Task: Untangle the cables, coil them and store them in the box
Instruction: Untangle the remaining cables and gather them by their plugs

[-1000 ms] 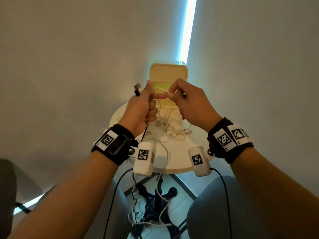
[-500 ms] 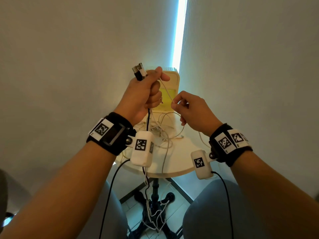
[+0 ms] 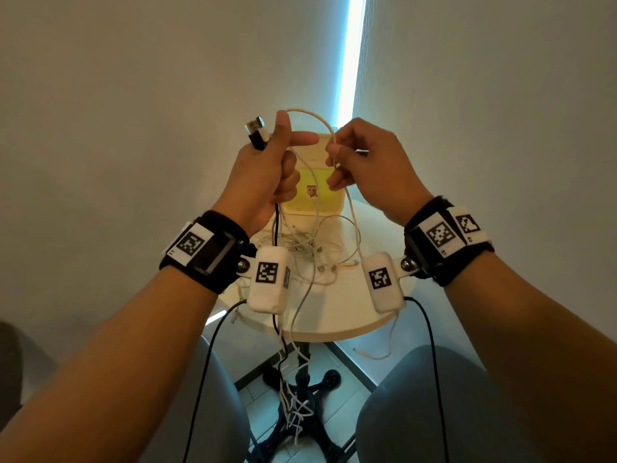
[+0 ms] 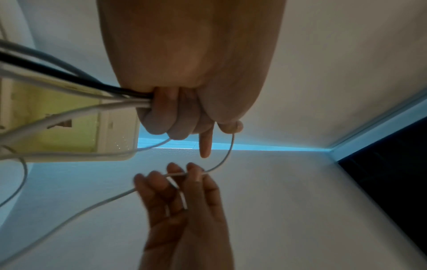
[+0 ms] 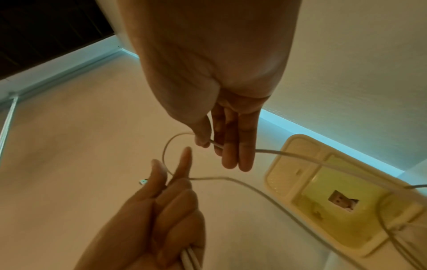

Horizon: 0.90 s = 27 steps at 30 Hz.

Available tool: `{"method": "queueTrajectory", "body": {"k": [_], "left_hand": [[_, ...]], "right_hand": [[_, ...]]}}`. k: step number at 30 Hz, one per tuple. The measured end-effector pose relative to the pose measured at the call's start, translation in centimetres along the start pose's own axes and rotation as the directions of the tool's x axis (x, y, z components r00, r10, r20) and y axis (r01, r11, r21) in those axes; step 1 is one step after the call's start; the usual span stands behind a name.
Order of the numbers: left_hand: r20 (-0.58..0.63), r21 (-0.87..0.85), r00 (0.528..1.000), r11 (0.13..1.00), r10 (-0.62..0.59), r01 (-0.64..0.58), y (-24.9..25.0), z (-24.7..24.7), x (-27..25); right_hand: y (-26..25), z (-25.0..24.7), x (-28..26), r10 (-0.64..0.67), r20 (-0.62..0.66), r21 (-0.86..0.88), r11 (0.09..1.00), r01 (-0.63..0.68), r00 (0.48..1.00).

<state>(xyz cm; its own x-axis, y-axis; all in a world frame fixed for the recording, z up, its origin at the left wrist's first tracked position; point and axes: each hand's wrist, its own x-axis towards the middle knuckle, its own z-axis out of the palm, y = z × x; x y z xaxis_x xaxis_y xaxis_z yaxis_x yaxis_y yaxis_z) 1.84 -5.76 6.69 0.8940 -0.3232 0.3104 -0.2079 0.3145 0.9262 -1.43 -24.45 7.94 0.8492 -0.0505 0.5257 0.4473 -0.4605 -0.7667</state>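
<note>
Head view: the left hand is raised above the table, its lower three fingers curled tight round a bundle of cables, one black cable and several white ones, which drop from the fist toward 6 o'clock. Two USB plugs, one black-bodied and one white, stick out of the top of the fist toward 11 o'clock. Thumb points up, forefinger points straight across toward 3 o'clock. A thin white cable arches from the thumb over to the right hand, at 3 o'clock of the left and near it, not touching. The right hand pinches that cable between thumb and forefinger; its other fingers are loosely bent, and the cable runs on down behind them.

Left wrist view shows the black and white cables entering the closed fist from 9 o'clock, and the right-hand fingertips holding the thin white strand.

A loose tangle of white cables lies on the round pale table, and some strands hang over its near edge toward the floor. The cream and yellow box stands open at the table's 12 o'clock edge, behind the hands; a small face sticker sits inside it, with no readable writing. Black wristbands carry square black-and-white marker tags.
</note>
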Motion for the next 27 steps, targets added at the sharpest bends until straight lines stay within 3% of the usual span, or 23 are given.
{"method": "queueTrajectory", "body": {"k": [3, 6, 11, 12, 14, 16, 17, 18, 21, 22, 27], "left_hand": [[0.026, 0.044, 1.0, 0.999, 0.011, -0.012, -0.9, 0.0, -0.4], [-0.009, 0.004, 1.0, 1.0, -0.019, 0.019, -0.9, -0.3, -0.1], [0.016, -0.293, 0.982, 0.938, -0.188, 0.184, -0.6, -1.6, 1.4], [0.038, -0.369, 0.979, 0.908, -0.201, 0.2, -0.7, -1.9, 1.6], [0.067, -0.426, 0.976, 0.879, -0.207, 0.215, -0.7, -2.1, 1.9], [0.109, -0.384, 0.975, 0.896, -0.195, 0.222, -0.5, -2.0, 1.6], [0.139, -0.352, 0.974, 0.91, -0.181, 0.22, -0.3, -1.8, 1.3], [0.168, -0.322, 0.971, 0.922, -0.168, 0.215, -0.2, -1.6, 0.8], [0.211, -0.202, 0.963, 0.956, -0.168, 0.211, -0.2, -1.2, -0.7], [0.219, -0.159, 0.959, 0.963, -0.178, 0.215, -0.5, -1.2, -1.1], [0.314, -0.026, 0.906, 0.952, -0.283, 0.306, -2.3, -1.2, -3.1]], "right_hand": [[-1.1, 0.2, 0.9, -0.048, -0.014, 0.008, 0.999, 0.048, 0.999], [-1.6, 0.0, 1.1, -0.094, 0.058, -0.067, 0.993, 0.098, 0.994], [-1.8, -1.2, -0.4, -0.009, 0.238, -0.015, 1.0, 0.013, 0.971], [-1.7, -1.5, -0.8, 0.042, 0.316, -0.058, 0.998, -0.025, 0.948], [-1.5, -1.9, -1.5, 0.183, 0.504, -0.183, 0.978, -0.103, 0.844], [-1.3, -1.8, -2.0, 0.294, 0.627, -0.272, 0.95, -0.151, 0.722], [-1.2, -1.7, -2.2, 0.313, 0.64, -0.285, 0.945, -0.162, 0.701], [-1.2, -1.5, -2.1, 0.315, 0.625, -0.273, 0.945, -0.178, 0.714], [-1.0, -0.6, -1.5, 0.291, 0.442, -0.163, 0.956, -0.243, 0.849], [-0.9, -0.1, -1.2, 0.294, 0.393, -0.133, 0.956, -0.262, 0.871], [-1.0, 2.2, 0.1, 0.305, 0.381, 0.111, 0.922, -0.37, 0.873]]}}
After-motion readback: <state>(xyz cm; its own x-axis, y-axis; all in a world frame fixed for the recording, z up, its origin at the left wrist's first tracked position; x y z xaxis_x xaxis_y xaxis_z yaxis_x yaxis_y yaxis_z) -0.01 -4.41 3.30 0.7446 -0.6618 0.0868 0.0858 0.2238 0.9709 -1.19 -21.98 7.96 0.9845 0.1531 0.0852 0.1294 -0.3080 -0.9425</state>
